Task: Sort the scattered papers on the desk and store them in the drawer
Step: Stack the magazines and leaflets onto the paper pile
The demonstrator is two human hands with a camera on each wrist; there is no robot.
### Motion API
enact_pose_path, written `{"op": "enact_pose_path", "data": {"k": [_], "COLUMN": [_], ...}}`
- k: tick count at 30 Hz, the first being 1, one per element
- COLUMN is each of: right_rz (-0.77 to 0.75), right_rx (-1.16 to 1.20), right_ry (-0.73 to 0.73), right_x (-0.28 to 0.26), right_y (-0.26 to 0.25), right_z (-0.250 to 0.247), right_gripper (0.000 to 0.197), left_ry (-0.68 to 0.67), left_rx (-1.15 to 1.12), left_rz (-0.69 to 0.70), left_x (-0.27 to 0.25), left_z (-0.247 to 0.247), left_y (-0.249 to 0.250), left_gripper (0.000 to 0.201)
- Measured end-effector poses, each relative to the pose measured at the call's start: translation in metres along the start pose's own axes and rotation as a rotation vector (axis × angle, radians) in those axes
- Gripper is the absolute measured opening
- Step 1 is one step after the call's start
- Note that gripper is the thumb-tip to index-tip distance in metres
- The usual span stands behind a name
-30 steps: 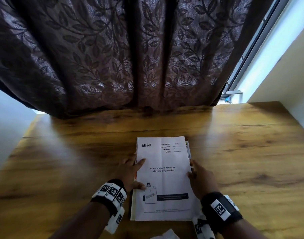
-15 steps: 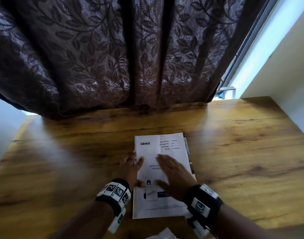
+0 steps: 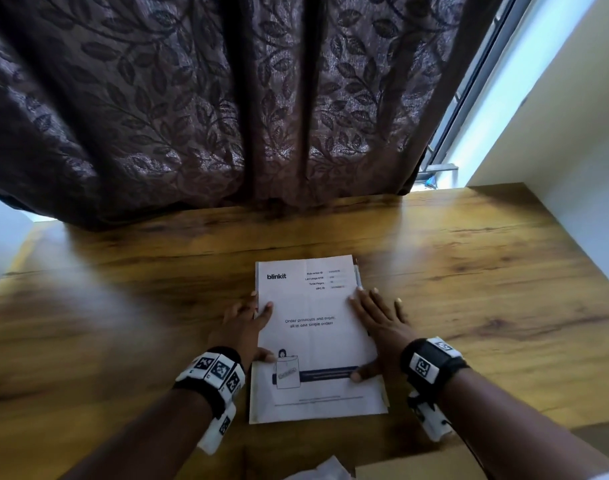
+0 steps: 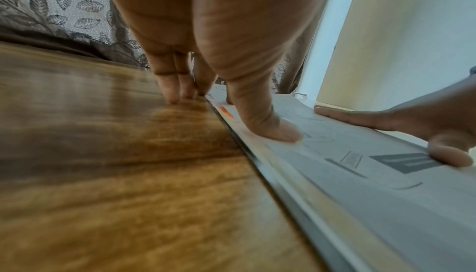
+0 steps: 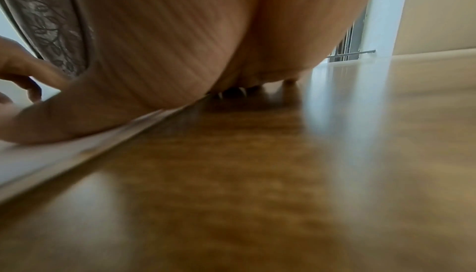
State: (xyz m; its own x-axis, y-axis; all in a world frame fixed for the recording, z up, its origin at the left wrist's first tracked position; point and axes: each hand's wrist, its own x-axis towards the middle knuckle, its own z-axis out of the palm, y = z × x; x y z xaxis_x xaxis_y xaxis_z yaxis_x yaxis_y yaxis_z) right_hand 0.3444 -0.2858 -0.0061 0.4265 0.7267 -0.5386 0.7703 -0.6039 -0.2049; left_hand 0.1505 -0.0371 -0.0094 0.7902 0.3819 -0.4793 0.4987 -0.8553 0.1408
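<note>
Now squaring | paper stack (image 3: pixel 313 337) lies flat mid-tabletop (image 3: pixel 486 289), long axis pointing away from the person | left hand (image 3: pixel 242 329) and right hand (image 3: pixel 379 327) flank its long edges, each grip spread, thumbs pressing on top | equally near.

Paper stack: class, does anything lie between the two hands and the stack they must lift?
Nothing visible does. The left hand and right hand already touch the paper stack at its side edges, thumbs on the top sheet, on the desk.
</note>
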Motion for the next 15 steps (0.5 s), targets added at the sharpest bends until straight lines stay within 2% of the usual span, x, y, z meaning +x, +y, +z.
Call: {"op": "enact_pose_path", "data": {"k": [6, 8, 12, 15], "right_rz": [-0.031, -0.032, -0.009, -0.050], "right_rx": [0.039, 0.043, 0.049, -0.011], "right_ry": [0.009, 0.004, 0.008, 0.084], "right_x": [0.002, 0.002, -0.005, -0.018], "right_y": [0.001, 0.000, -0.007, -0.028], "right_z": [0.001, -0.001, -0.005, -0.008], "right_gripper": [0.153, 0.153, 0.153, 0.153], "left_ry": [-0.092, -0.068, 0.126, 0.341], "left_rx": [0.054, 0.026, -0.213, -0.449], "left_rz": [0.047, 0.036, -0.026, -0.255], "left_x": [-0.005, -0.014, -0.050, -0.089], "left_z": [-0.005, -0.001, 0.015, 0.043], "left_y": [-0.006, -0.006, -0.018, -0.057], "left_gripper": [0.139, 0.139, 0.121, 0.103]}}
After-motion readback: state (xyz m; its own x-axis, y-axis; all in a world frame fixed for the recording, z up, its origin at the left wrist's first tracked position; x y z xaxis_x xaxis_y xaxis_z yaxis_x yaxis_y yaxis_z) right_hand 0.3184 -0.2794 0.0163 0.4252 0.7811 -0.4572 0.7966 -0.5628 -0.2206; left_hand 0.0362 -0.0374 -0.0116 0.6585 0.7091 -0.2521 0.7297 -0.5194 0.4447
